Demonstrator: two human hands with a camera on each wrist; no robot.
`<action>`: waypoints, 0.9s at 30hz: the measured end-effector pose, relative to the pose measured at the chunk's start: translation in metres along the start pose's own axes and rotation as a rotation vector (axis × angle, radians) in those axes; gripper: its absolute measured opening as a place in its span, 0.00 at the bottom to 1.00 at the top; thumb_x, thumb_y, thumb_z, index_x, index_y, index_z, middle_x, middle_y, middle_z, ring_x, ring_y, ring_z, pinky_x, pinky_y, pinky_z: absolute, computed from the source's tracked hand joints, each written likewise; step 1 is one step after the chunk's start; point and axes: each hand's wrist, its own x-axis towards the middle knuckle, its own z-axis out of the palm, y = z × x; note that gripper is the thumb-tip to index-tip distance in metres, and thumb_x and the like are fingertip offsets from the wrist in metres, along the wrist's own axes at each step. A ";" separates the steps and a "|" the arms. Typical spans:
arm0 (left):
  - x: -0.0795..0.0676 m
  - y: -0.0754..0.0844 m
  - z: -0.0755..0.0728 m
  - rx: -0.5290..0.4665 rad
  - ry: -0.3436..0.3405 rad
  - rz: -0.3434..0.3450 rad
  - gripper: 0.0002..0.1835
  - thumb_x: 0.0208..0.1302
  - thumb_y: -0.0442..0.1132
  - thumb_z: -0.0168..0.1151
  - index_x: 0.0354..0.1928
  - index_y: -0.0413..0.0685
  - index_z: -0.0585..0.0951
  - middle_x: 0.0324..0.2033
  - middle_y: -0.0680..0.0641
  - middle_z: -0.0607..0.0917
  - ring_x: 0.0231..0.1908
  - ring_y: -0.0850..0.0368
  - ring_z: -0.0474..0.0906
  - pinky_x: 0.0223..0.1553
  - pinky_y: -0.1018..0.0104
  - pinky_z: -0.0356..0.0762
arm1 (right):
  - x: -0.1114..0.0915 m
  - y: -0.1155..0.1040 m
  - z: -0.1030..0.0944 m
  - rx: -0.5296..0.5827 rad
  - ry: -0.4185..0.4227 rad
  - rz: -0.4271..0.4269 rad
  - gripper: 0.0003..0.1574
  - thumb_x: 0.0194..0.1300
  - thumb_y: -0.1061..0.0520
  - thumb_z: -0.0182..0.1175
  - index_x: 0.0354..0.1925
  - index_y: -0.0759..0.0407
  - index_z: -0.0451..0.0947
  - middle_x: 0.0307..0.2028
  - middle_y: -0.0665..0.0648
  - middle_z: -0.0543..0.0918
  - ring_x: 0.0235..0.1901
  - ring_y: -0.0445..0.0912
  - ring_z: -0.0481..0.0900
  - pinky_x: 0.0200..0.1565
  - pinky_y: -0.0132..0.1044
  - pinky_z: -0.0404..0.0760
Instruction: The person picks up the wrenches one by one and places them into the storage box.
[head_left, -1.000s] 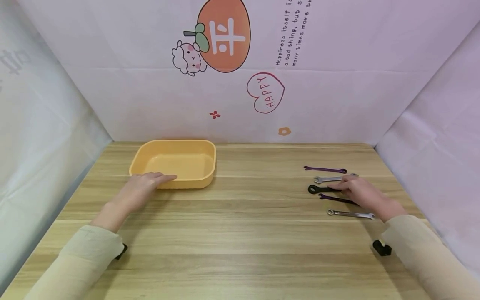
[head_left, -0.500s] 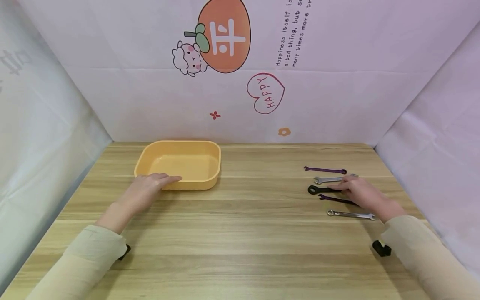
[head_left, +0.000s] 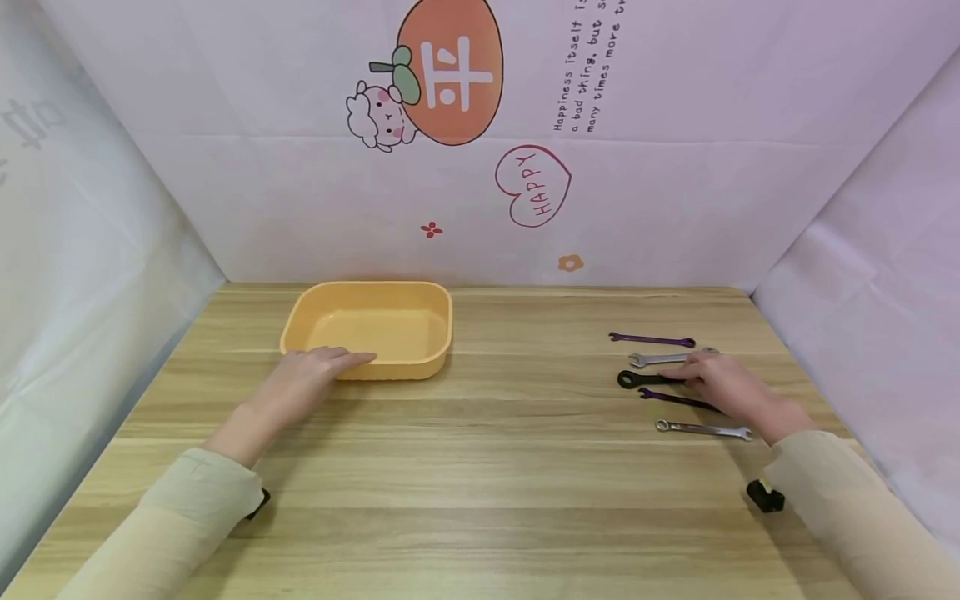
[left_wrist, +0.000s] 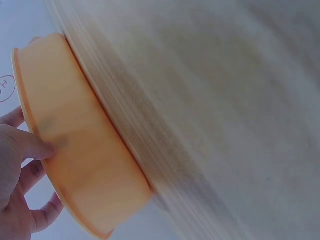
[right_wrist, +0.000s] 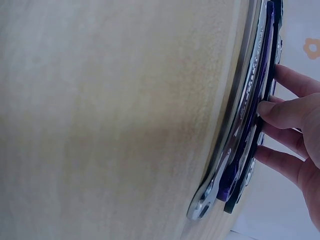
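My left hand [head_left: 309, 379] grips the near wall of a yellow plastic basin [head_left: 390, 373], which stands at the back left. In the left wrist view the thumb presses the outside of the basin [left_wrist: 85, 150] while the fingers reach over its rim. At the right, my right hand [head_left: 727, 385] pinches a black ratchet wrench [head_left: 628, 379], thumb on the near side; the wrench's far end is hidden under the hand. A silver wrench [head_left: 652, 360] lies just behind it, partly covered by the fingers. In front of it is a dark purple wrench [head_left: 675, 400].
A purple wrench [head_left: 652, 339] lies furthest back in the row, and a shiny silver combination wrench [head_left: 703, 429] is nearest the front. The wooden table [head_left: 480, 483] is bounded by a printed white cloth [head_left: 660, 208] behind and plain cloth at both sides.
The basin has slid steadily to the right along the table, with my left hand moving along on its rim. My right hand and the wrenches have stayed in place.
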 end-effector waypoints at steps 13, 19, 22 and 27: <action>0.004 0.006 0.002 0.016 0.019 0.022 0.32 0.57 0.15 0.63 0.62 0.49 0.83 0.43 0.46 0.90 0.39 0.46 0.87 0.25 0.54 0.80 | 0.001 -0.001 -0.001 0.000 -0.005 0.005 0.24 0.58 0.77 0.67 0.52 0.65 0.87 0.32 0.54 0.81 0.32 0.48 0.78 0.32 0.42 0.79; 0.007 0.011 0.004 0.008 0.051 0.049 0.32 0.57 0.14 0.62 0.60 0.49 0.84 0.42 0.46 0.90 0.38 0.47 0.87 0.22 0.56 0.77 | 0.001 -0.002 -0.001 0.002 -0.013 0.015 0.24 0.59 0.77 0.66 0.53 0.65 0.87 0.30 0.52 0.80 0.31 0.45 0.76 0.31 0.41 0.77; 0.009 0.012 0.005 0.003 0.050 0.051 0.33 0.56 0.13 0.61 0.60 0.48 0.84 0.42 0.46 0.90 0.39 0.47 0.87 0.22 0.56 0.76 | 0.001 -0.001 0.000 -0.002 -0.005 0.011 0.23 0.59 0.76 0.66 0.52 0.65 0.87 0.30 0.51 0.80 0.31 0.46 0.76 0.31 0.41 0.77; 0.012 0.015 0.006 -0.005 0.046 0.061 0.33 0.55 0.12 0.60 0.60 0.48 0.84 0.41 0.46 0.90 0.38 0.47 0.87 0.21 0.58 0.76 | 0.000 -0.001 0.000 -0.001 0.001 0.006 0.23 0.59 0.76 0.67 0.52 0.65 0.87 0.30 0.51 0.80 0.31 0.45 0.76 0.30 0.40 0.77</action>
